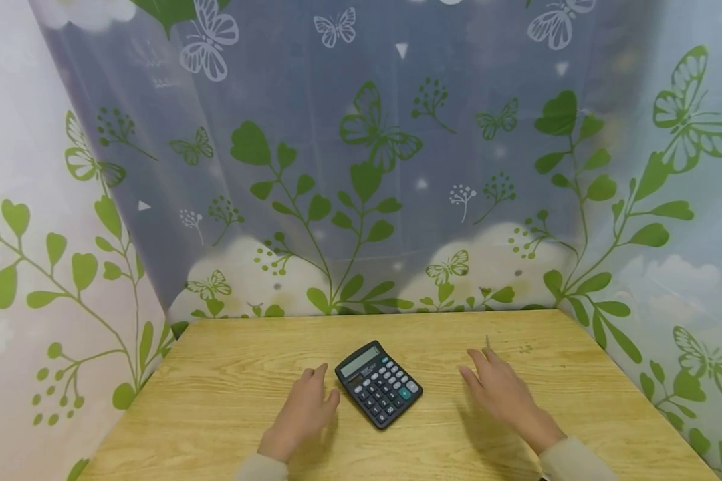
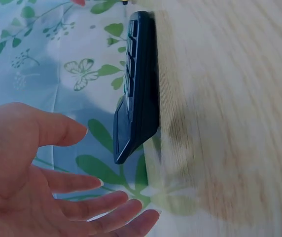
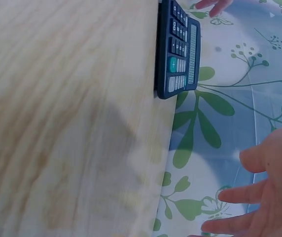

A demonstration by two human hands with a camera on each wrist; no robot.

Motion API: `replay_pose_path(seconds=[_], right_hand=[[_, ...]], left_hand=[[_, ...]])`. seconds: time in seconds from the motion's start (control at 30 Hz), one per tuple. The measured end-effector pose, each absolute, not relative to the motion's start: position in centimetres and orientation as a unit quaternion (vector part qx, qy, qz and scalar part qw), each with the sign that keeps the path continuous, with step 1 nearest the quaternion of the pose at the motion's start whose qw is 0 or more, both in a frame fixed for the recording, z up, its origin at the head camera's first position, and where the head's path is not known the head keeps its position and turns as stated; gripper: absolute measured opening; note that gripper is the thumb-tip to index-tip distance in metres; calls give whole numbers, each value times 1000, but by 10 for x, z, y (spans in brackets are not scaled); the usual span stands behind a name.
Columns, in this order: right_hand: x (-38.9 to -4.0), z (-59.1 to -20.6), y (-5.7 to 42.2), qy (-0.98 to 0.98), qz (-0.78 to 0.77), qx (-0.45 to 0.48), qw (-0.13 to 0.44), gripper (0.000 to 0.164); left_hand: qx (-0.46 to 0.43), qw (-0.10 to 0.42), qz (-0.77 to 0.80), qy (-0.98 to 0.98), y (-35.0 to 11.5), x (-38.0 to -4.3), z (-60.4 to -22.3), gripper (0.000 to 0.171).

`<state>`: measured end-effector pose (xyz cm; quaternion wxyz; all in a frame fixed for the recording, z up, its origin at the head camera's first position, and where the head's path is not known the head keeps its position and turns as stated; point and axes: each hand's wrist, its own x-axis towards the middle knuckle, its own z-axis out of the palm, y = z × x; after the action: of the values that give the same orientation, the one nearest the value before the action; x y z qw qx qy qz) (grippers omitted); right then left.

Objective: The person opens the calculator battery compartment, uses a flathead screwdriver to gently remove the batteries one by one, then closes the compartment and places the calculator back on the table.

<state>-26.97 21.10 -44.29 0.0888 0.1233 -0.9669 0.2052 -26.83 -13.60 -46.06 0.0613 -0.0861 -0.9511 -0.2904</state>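
Note:
A dark calculator [image 1: 379, 385] with a grey display, white and teal keys lies face up and slightly turned on the wooden table. Just left of it is my left hand [image 1: 303, 407], its fingers extended and not touching it. In the left wrist view the calculator [image 2: 137, 84] shows side-on, beyond the spread fingers of the left hand [image 2: 57, 182]. Farther off to the right, my right hand [image 1: 505, 394] hovers over the table with nothing in it. The right wrist view has the calculator [image 3: 178, 54] at the top and the right hand's [image 3: 274, 192] loose fingers below.
The wooden table [image 1: 228, 374] has a light grain and a small dark mark near its back right. Hanging cloth [image 1: 301, 133] printed with leaves and butterflies stands behind it and along both sides.

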Motion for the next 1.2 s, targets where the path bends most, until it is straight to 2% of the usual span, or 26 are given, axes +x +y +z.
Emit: replay_pose_path(seconds=[0.23,0.53,0.87,1.2], right_hand=[[-278,-440,199,-964,223,122,75,46],[-296,-439,181,-956,246,142,77,32],[-313,-443,166,-956,257,137,41,26],[-320,-449,153,-949,274,146,59,18]], left_hand=[[-82,60,-322,-941,-137,-275,-463,57],[-65,46,-363,-928,-131,-281,-467,62],[-43,31,-377,-925,-126,-290,-473,55],[-47,38,-388,-920,-123,-296,-479,50]])
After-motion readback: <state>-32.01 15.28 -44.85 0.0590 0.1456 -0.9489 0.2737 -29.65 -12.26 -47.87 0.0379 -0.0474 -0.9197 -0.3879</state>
